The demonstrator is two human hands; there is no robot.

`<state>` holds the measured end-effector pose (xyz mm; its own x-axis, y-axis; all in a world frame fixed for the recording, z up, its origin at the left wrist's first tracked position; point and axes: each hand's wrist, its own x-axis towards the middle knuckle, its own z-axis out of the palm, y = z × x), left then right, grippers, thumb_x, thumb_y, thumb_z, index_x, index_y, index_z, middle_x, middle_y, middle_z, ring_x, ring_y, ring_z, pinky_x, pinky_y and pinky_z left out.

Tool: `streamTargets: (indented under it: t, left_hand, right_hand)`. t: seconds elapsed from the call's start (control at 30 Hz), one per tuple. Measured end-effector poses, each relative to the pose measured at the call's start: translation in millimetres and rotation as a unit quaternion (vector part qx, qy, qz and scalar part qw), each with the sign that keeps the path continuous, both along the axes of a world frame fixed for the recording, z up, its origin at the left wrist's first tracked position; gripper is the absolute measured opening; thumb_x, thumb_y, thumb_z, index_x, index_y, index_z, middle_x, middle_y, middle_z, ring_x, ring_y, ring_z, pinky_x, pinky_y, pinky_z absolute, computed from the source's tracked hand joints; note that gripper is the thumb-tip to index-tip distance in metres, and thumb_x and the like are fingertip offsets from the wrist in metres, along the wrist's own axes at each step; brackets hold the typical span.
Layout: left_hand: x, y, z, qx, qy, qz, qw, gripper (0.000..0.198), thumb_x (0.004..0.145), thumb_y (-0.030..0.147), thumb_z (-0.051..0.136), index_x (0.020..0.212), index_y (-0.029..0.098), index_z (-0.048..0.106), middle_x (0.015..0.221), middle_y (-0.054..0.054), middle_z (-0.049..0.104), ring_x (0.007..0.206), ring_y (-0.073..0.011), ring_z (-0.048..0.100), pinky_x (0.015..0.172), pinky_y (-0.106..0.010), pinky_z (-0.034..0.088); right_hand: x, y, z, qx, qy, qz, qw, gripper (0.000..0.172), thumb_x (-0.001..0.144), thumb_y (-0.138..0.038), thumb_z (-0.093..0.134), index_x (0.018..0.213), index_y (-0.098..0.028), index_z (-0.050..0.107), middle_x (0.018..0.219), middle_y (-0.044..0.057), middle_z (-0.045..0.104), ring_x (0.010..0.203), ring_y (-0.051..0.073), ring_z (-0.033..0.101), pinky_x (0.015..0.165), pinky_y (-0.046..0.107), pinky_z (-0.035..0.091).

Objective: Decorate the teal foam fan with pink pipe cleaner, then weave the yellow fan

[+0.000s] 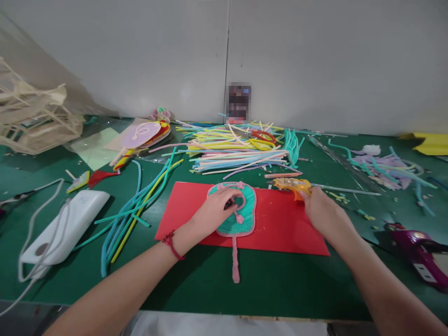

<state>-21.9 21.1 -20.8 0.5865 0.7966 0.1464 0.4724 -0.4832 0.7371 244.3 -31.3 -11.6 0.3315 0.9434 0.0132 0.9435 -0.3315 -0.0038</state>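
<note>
A teal fan (248, 224) with a pink outline and a pink handle (235, 266) lies on a red sheet (280, 228). Small pink flower shapes and a curved pink pipe cleaner (244, 201) show on its face. Over the fan's left part, my left hand (221, 205) is closed, thumb and fingers pinching at the pink curve; its fingertips are partly hidden. My right hand (324, 210) grips an orange hot glue gun (294, 185) above the sheet's right half, nozzle pointing left, apart from the fan.
Behind the sheet are piled pipe cleaners (238, 158) and red-handled scissors (263, 136). A white power bank (70, 224) with a cable and loose pipe cleaners (140, 205) lie left. Finished fans (142, 135) lie behind. A purple device (416, 254) sits right.
</note>
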Motion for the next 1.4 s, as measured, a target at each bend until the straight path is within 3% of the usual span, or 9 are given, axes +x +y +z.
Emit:
streamTargets:
  t: [0.13,0.27,0.47,0.67,0.9,1.07,1.4]
  left_hand:
    - [-2.9,-2.3,-6.4,0.029,-0.033,-0.006,0.999,0.024,0.081,0.009,0.058,0.099,0.023,0.058,0.102,-0.002,0.064,0.099,-0.018,0.06,0.081,-0.031,0.052]
    - [-3.4,-3.3,-9.5,0.074,-0.032,0.015,0.997,0.025,0.079,0.008,0.061,0.1,0.022,0.059,0.107,-0.003,0.062,0.106,-0.0196,0.055,0.09,-0.037,0.048]
    - [-4.8,-2.0,-10.7,0.125,0.006,0.066,0.99,0.027,0.076,0.016,0.068,0.101,0.02,0.062,0.109,-0.006,0.062,0.102,-0.023,0.055,0.087,-0.041,0.048]
    - [-6.7,-2.1,-11.8,0.114,0.018,0.073,0.991,0.018,0.079,0.025,0.065,0.097,0.022,0.063,0.109,-0.006,0.059,0.105,-0.0239,0.053,0.089,-0.043,0.046]
    - [-6.9,-2.8,-9.8,0.076,0.012,0.073,0.994,0.016,0.08,0.026,0.064,0.095,0.022,0.06,0.11,-0.006,0.058,0.107,-0.0236,0.051,0.089,-0.042,0.045]
    - [-6.1,-2.2,-10.6,0.077,0.016,0.069,0.994,0.018,0.079,0.023,0.065,0.097,0.022,0.06,0.11,-0.005,0.058,0.106,-0.0232,0.051,0.09,-0.041,0.045]
    - [-5.0,-1.1,-13.8,0.097,0.012,0.068,0.993,0.021,0.077,0.025,0.068,0.096,0.02,0.059,0.106,-0.005,0.058,0.103,-0.0223,0.051,0.088,-0.039,0.044]
  right_hand:
    - [-4.3,-4.7,16.8,0.074,0.054,-0.055,0.994,0.042,0.092,-0.047,0.025,0.109,-0.014,0.046,0.067,0.012,0.064,0.06,0.03,0.064,0.047,0.033,0.037]
    - [-23.4,1.1,28.8,0.134,0.094,-0.03,0.986,0.043,0.09,-0.053,0.03,0.111,-0.019,0.046,0.07,0.01,0.065,0.06,0.03,0.063,0.046,0.032,0.036]
    - [-43.4,13.7,6.3,0.197,0.109,0.056,0.973,0.043,0.087,-0.055,0.037,0.109,-0.02,0.046,0.091,0.012,0.067,0.067,0.028,0.065,0.051,0.032,0.042]
    - [-33.5,13.5,-11.9,0.129,0.082,0.054,0.987,0.065,0.069,-0.07,0.052,0.11,-0.02,0.045,0.095,0.011,0.067,0.076,0.03,0.066,0.056,0.034,0.047]
    - [-32.4,13.4,-14.1,0.13,0.066,0.083,0.986,0.056,0.074,-0.06,0.054,0.111,-0.018,0.049,0.1,0.013,0.066,0.084,0.029,0.064,0.062,0.035,0.048]
    - [-36.2,11.2,-16.6,0.158,0.064,0.157,0.973,0.039,0.081,-0.046,0.052,0.108,-0.017,0.053,0.101,0.012,0.064,0.089,0.026,0.062,0.065,0.032,0.047]
    - [-33.9,13.4,-18.7,0.186,0.077,0.198,0.959,0.037,0.082,-0.039,0.052,0.111,-0.016,0.054,0.094,0.011,0.063,0.089,0.026,0.06,0.071,0.034,0.048]
